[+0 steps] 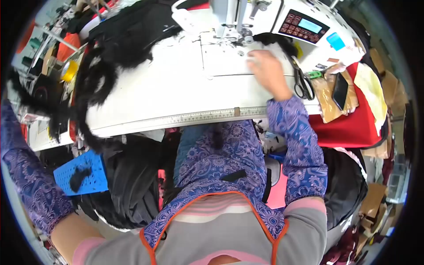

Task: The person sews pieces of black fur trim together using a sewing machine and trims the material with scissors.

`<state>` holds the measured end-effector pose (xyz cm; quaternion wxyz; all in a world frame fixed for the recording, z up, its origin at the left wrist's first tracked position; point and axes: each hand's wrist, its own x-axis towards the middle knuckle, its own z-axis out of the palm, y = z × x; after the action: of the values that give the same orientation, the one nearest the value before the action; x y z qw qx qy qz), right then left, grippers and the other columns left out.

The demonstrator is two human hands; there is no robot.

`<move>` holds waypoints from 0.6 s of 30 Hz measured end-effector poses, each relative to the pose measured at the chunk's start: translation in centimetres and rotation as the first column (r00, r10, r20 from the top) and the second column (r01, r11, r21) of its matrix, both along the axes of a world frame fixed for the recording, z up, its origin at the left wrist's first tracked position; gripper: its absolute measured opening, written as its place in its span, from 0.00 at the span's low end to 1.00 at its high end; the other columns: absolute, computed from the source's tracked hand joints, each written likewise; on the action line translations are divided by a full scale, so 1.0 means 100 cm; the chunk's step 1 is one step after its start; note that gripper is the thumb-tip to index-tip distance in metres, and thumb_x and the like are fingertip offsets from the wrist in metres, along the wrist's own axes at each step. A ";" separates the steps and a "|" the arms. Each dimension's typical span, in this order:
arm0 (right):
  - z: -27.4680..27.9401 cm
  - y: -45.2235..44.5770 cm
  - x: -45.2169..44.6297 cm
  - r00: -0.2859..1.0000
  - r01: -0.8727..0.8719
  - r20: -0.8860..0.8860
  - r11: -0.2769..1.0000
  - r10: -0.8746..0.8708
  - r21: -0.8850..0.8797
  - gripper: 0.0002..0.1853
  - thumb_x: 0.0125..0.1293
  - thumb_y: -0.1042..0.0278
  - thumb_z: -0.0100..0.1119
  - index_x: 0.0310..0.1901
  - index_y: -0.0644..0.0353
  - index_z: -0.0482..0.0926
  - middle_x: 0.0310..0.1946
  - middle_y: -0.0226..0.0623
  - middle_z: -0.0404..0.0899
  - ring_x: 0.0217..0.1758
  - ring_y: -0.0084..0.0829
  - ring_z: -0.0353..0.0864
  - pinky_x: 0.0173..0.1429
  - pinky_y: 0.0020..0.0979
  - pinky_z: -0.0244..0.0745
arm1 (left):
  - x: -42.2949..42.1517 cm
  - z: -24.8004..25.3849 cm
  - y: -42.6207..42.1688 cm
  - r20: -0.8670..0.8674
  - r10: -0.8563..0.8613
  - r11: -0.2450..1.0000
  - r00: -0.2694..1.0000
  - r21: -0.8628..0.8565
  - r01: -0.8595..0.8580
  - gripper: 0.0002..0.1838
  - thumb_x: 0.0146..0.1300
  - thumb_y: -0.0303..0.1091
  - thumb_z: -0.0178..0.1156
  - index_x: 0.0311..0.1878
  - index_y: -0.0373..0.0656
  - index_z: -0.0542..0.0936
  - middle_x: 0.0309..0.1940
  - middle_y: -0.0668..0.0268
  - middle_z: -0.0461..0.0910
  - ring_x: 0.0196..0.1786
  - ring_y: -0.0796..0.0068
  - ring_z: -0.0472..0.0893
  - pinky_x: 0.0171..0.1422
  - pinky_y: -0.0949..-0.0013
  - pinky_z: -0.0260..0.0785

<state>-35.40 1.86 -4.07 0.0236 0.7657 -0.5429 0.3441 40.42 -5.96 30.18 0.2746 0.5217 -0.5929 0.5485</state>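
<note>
My right hand [266,70] is over the white bed of a sewing machine [234,57], just right of the needle area. Its thumb and forefinger point left and look slightly apart, with nothing visible between them; the fingertips are a little blurred. Black furry material [276,42] lies just behind this hand, and a pair of black-handled scissors [303,84] rests to its right. My left arm, in a blue patterned sleeve [31,185], reaches out past the left edge, so my left hand is out of view. Black fur strips [95,84] hang over the table's left end.
A ruler strip [194,117] runs along the table's front edge. A control panel [304,25] faces me at the back right. A phone [340,90] lies on a plastic packet over red cloth [344,130]. A blue perforated basket [84,172] is below left.
</note>
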 end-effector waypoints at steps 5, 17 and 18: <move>0.000 -0.049 -0.066 0.944 0.220 -0.207 0.957 -0.258 -0.189 0.16 0.54 0.60 0.60 0.42 0.62 0.78 0.39 0.49 0.78 0.43 0.47 0.77 0.49 0.39 0.71 | 0.045 -0.233 -0.089 -0.270 0.074 0.598 0.960 0.782 0.174 0.30 0.54 0.26 0.57 0.63 0.47 0.65 0.41 0.54 0.80 0.45 0.59 0.80 0.49 0.65 0.72; -0.002 -0.085 -0.079 0.905 0.426 0.064 0.900 -0.421 -0.090 0.13 0.52 0.64 0.63 0.39 0.58 0.79 0.36 0.44 0.79 0.40 0.48 0.77 0.43 0.42 0.73 | -0.334 -0.270 0.056 -0.511 -0.394 0.363 0.764 0.678 0.639 0.10 0.54 0.22 0.60 0.41 0.39 0.80 0.38 0.55 0.79 0.41 0.58 0.80 0.44 0.67 0.72; 0.014 -0.067 -0.072 0.868 0.497 -0.071 0.865 -0.492 0.077 0.12 0.53 0.65 0.63 0.38 0.60 0.80 0.35 0.44 0.79 0.39 0.47 0.77 0.42 0.41 0.73 | -0.356 -0.274 0.061 -0.513 -0.453 0.325 0.729 0.666 0.671 0.11 0.52 0.21 0.60 0.41 0.40 0.80 0.38 0.56 0.80 0.41 0.59 0.80 0.45 0.67 0.72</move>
<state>-42.63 -4.84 -2.65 0.0886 0.6096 -0.7354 0.2823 4.79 0.12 2.79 0.2399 0.4051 -0.8822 0.0097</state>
